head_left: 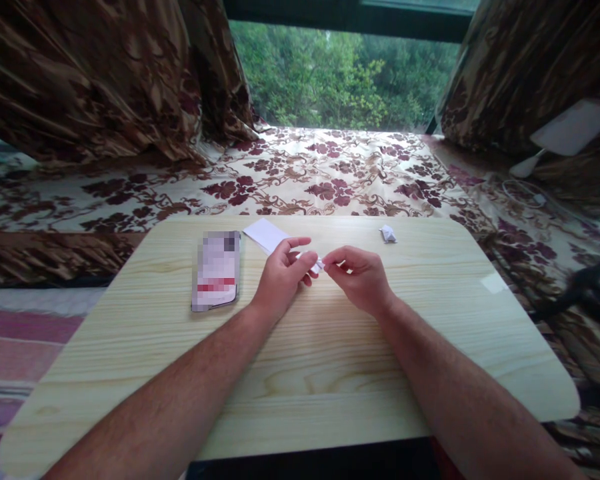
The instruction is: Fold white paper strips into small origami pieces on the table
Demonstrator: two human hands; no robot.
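A small piece of folded white paper (317, 265) is held between my two hands, above the middle of the table. My left hand (286, 270) grips it with the thumb on top; its index finger is stretched out. At the paper's right end, my right hand (357, 273) pinches with thumb and fingertips. Much of the folded paper is hidden by the fingers, so its exact shape cannot be made out. Behind my left hand lies a white paper sheet (265, 233), flat on the table. A small folded paper figure (389, 233) sits at the far right side.
The light wooden table (340, 380) has rounded corners. On its left lies a phone (216, 270), partly blurred out. A pale patch (494, 283) shows near the right edge. Beyond are a flowered cloth (330, 173), curtains (105, 73), a window and a white lamp (575, 127).
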